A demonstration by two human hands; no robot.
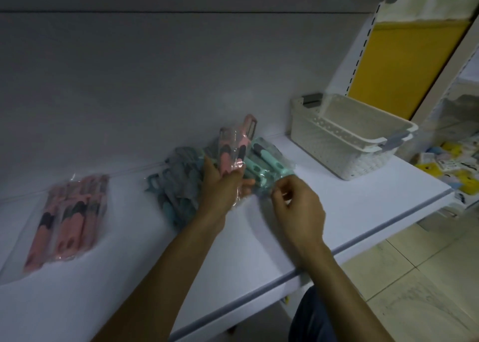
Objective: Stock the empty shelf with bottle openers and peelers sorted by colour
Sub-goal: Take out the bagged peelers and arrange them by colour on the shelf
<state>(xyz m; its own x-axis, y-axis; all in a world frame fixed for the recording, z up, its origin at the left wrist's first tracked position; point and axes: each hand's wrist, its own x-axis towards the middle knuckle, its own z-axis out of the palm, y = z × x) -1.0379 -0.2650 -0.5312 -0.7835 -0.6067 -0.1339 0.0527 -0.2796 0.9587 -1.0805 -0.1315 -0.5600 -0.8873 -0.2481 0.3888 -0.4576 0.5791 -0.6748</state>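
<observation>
Evidently sorting: the left hand (225,186) clamps a pink pack (233,147) upright, lifted clear of the blue pile (176,188) on the shelf (337,212), while the right hand (298,209) pinches the mint pack (261,165) by its wrapper, likely to part the colours

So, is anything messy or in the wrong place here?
Yes. The pink plastic-wrapped tools in the left hand are by the blue-grey wrapped pile, far from the pink wrapped pile at the left end of the white shelf. The two stacked white plastic baskets look crookedly nested.
</observation>
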